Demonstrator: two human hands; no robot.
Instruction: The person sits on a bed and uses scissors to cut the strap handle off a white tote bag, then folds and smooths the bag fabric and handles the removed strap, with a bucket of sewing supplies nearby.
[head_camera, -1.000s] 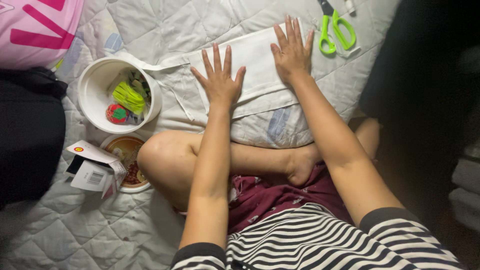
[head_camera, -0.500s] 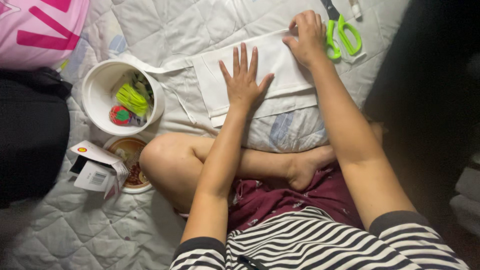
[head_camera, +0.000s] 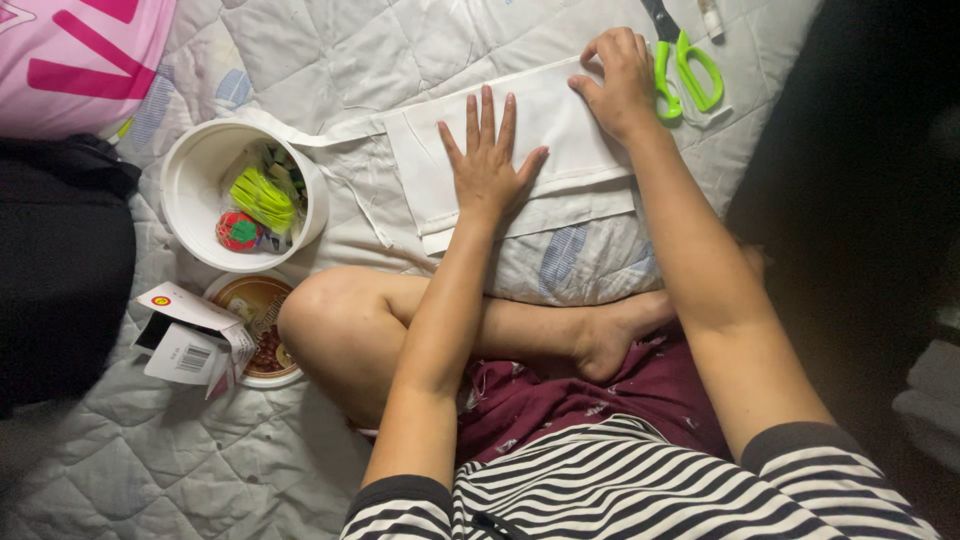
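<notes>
With the white folded cloth (head_camera: 540, 140) lying on the pillow (head_camera: 570, 255) before the crossed legs, the left hand (head_camera: 487, 165) stayed flat, fingers spread (pinning it), while the right hand (head_camera: 618, 80), flat a second earlier, had curled onto the cloth's far corner beside the green scissors (head_camera: 685, 65).

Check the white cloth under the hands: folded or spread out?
Folded. The white cloth shows stacked layered edges along its near side, with the left hand flat on it.

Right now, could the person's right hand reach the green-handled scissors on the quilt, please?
Probably yes: the right hand rests on the folded white cloth's far corner, and the green-handled scissors lie just beside it on the quilt with nothing between.
</notes>
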